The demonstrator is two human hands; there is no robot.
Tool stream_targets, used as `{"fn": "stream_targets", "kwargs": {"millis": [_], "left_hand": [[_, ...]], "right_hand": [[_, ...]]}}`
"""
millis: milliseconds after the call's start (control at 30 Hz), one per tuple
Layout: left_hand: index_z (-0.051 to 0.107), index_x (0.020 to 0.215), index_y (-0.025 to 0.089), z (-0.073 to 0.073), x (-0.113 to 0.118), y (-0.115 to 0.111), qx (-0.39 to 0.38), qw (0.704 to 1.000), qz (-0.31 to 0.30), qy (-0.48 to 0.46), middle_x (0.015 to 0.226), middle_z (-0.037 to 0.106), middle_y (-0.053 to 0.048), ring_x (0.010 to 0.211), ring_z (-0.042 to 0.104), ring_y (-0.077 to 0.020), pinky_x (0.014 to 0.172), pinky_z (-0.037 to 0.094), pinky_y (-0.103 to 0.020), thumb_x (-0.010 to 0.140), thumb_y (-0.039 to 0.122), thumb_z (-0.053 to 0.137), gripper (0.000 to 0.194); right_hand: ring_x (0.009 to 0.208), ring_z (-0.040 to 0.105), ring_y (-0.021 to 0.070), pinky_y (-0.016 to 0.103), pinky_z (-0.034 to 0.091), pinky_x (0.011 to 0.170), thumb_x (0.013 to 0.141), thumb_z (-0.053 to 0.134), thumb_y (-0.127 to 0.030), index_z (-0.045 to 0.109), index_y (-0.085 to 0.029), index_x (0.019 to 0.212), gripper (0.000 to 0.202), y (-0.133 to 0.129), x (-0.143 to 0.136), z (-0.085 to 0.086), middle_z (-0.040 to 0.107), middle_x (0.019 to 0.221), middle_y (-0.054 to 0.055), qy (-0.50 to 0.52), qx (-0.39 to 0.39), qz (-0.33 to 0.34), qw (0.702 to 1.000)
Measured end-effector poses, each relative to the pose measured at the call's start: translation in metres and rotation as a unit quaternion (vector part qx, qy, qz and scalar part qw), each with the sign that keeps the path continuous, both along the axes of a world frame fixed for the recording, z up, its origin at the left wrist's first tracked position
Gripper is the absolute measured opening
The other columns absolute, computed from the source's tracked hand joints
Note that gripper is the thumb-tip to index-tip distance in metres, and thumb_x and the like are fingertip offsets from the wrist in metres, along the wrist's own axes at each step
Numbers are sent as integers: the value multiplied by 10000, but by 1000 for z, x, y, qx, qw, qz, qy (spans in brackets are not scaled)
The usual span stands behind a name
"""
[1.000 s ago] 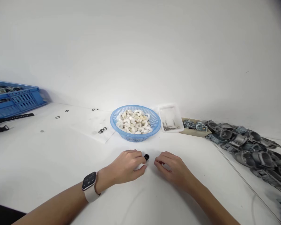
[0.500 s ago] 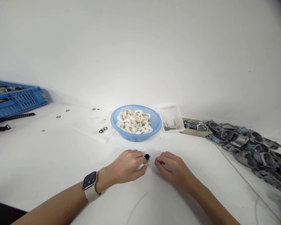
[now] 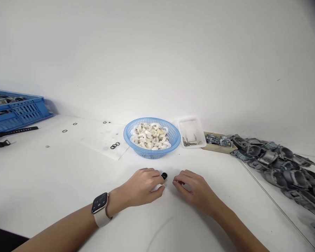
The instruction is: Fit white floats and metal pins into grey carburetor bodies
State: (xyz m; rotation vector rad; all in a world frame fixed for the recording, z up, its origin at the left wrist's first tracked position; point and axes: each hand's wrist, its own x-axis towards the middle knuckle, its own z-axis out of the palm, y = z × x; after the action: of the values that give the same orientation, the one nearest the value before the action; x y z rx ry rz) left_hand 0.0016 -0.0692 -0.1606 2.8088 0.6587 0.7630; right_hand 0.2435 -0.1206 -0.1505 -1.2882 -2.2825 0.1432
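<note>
My left hand point(image 3: 146, 186), with a watch on its wrist, rests at the middle front of the white table, fingers curled. A small round black part point(image 3: 164, 175) shows at its fingertips, on the side facing my other hand. My right hand point(image 3: 194, 188) is a little to the right, its thumb and index finger pinched together; a tiny dark spot shows between its fingers, too small to name. A gap separates the two hands. Just beyond them stands a blue basket point(image 3: 152, 154) filled with white ring-shaped parts.
A clear plastic tray point(image 3: 191, 127) with thin metal pins and a tan box point(image 3: 217, 148) of metal parts stand right of the basket. Metal housings point(image 3: 286, 168) are piled at right. Black rings point(image 3: 114, 145), a black strap point(image 3: 21, 131) and a blue crate point(image 3: 28, 112) lie left.
</note>
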Motion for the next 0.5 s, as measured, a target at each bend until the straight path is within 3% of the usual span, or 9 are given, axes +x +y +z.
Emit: {"fn": "stream_targets", "kwargs": {"millis": [500], "left_hand": [[646, 921, 196, 0, -1, -2, 4, 1000, -5, 5, 788, 656, -11, 698, 622, -171, 664, 476, -306, 981, 218, 541, 123]], "right_hand": [[667, 580, 173, 294, 458, 618, 1029, 508, -260, 694, -207, 845, 267, -1, -1, 0, 669, 712, 29, -20, 8, 0, 1000]]}}
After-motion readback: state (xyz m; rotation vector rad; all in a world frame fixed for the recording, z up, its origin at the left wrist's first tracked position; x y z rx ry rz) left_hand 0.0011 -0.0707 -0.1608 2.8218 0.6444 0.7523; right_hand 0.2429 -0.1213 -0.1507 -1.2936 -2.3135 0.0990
